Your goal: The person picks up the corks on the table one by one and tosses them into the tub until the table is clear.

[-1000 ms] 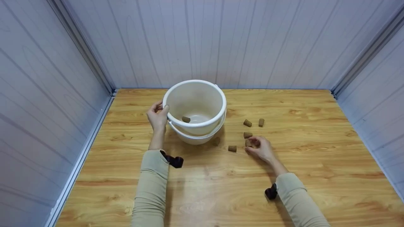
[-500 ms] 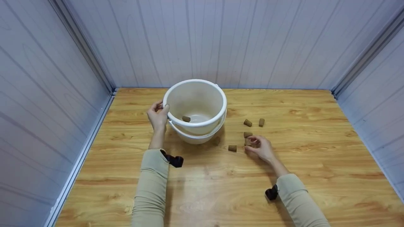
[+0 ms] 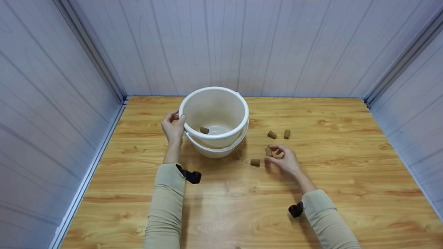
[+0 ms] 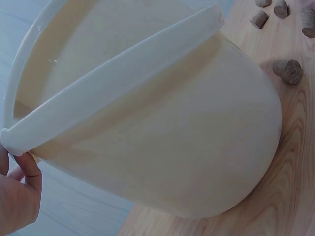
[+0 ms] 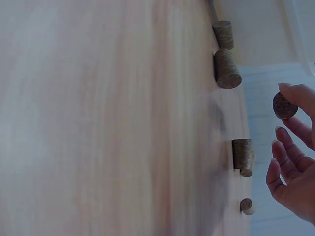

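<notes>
Right hand, fingers curved, pinches a raised cork

The cork in my right fingers is brown with darker specks, and the other corks share that mottled brown. The bucket is white, creamier inside, with a white handle, while my sleeves are plain beige and my wrist cameras black. The tabletop is honey-yellow with orange-brown wood grain, the walls pale bluish grey, striped in darker grey.
</notes>
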